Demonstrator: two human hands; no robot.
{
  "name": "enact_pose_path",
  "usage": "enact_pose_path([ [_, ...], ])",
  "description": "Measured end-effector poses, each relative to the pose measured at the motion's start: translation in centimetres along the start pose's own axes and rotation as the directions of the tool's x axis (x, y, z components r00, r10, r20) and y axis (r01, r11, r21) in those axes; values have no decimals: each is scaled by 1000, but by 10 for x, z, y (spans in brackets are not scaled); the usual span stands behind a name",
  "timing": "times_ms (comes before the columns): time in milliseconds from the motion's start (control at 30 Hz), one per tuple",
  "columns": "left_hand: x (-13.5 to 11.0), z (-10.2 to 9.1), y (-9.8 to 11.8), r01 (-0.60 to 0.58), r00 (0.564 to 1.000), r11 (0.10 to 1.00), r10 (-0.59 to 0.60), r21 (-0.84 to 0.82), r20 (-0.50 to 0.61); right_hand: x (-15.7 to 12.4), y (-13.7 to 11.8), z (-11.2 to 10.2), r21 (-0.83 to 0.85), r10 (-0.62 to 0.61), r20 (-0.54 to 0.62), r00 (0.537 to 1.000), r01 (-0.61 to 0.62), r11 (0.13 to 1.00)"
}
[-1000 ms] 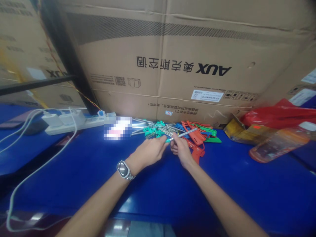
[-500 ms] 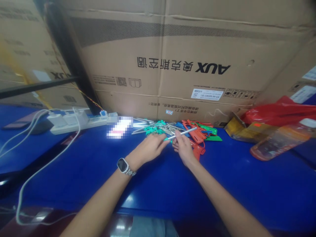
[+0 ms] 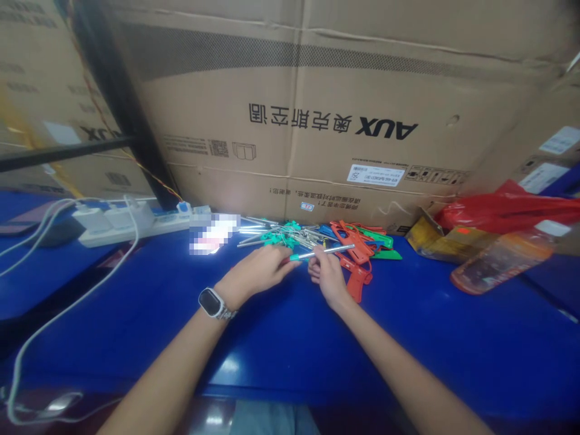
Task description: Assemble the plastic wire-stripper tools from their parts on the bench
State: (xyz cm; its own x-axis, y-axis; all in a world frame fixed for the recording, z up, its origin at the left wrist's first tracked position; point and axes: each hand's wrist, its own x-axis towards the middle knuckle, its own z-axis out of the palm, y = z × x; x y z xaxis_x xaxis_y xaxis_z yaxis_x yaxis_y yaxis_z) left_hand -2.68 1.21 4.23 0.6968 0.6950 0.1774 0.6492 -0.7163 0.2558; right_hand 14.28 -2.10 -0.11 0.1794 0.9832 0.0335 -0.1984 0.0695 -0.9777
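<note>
My left hand [image 3: 259,270], with a watch on its wrist, pinches the teal-green end of a thin silver tube [image 3: 343,248]. My right hand [image 3: 330,279] is closed around the tube's middle, and its far end sticks out up to the right. Just behind both hands lies a pile of silver rods [image 3: 254,229] and small teal plastic pieces [image 3: 283,231]. By my right hand are red-orange plastic pieces [image 3: 359,283] shaped like toy pistols, with a green piece [image 3: 387,254] among them. My left fingertips are partly hidden.
A large cardboard box [image 3: 290,151] stands behind the pile on the blue table [image 3: 272,356]. On the left are a power strip [image 3: 109,232] with a trailing white cable [image 3: 67,320] and a pixelated bright patch. A bottle [image 3: 502,260] and a red bag [image 3: 502,205] lie at the right.
The view has shifted slightly. Both hands still hold the tube, which sits a little lower and flatter. More of its teal end shows between my hands.
</note>
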Motion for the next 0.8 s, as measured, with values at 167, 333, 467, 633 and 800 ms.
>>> enact_pose_path([
  [167, 2, 10, 11, -54, 998, 995, 54, 81, -7, -4, 1, 3, 33, -2, 31, 1000, 1, 999],
  [333, 5, 14, 20, -41, 999, 987, 36, 157, 33, -8, 0, 4, 22, 4, 58, 998, -5, 1000],
  [467, 6, 12, 27, -3, 999, 975, -8, 222, 48, -8, -2, 2, -11, 10, 86, 996, -9, 1000],
  [633, 3, 9, 19, -23, 997, 998, 27, 51, -70, -3, -8, -7, -13, -37, 64, 997, 38, 999],
  [800, 0, 11, 5, -49, 997, 998, 51, 26, -59, 2, -10, -10, 62, -19, -9, 1000, 19, 998],
])
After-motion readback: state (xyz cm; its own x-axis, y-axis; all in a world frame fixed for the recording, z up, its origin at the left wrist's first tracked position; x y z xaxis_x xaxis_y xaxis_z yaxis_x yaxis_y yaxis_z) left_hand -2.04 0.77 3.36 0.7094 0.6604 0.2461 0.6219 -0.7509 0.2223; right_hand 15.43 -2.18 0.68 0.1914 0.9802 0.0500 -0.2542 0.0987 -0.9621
